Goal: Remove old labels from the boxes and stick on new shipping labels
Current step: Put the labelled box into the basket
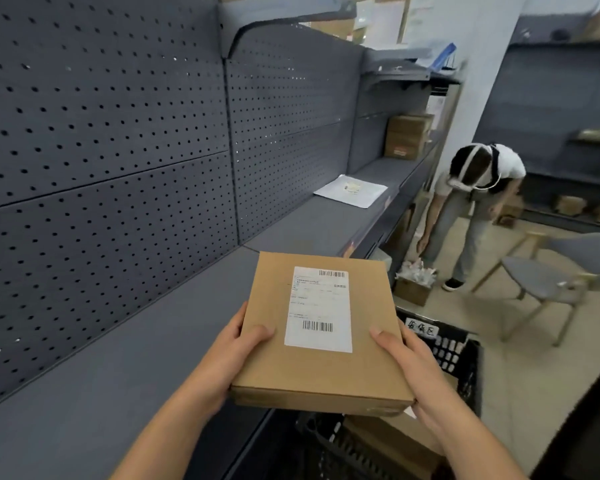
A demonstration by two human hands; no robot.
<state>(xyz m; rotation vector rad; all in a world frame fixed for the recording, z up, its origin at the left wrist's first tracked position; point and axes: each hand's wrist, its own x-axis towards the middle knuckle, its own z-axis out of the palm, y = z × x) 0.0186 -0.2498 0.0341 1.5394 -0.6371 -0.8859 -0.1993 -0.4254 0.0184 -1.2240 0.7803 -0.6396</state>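
Note:
I hold a flat brown cardboard box [274, 362] in both hands, just past the front edge of a grey shelf [125, 358]. A white shipping label [319, 310] with two barcodes is stuck on its top face. My left hand [232, 355] grips the box's left side, thumb on top. My right hand [409, 362] grips the right side, thumb lying on top beside the label. The fingers of both hands are hidden under the box.
A black plastic crate [454, 351] with cardboard boxes stands below the box. Farther along the shelf lie a white mailer [350, 190] and stacked brown boxes [407, 135]. Another person [471, 209] bends over a small box [413, 287] on the floor. A grey chair [548, 282] stands to the right.

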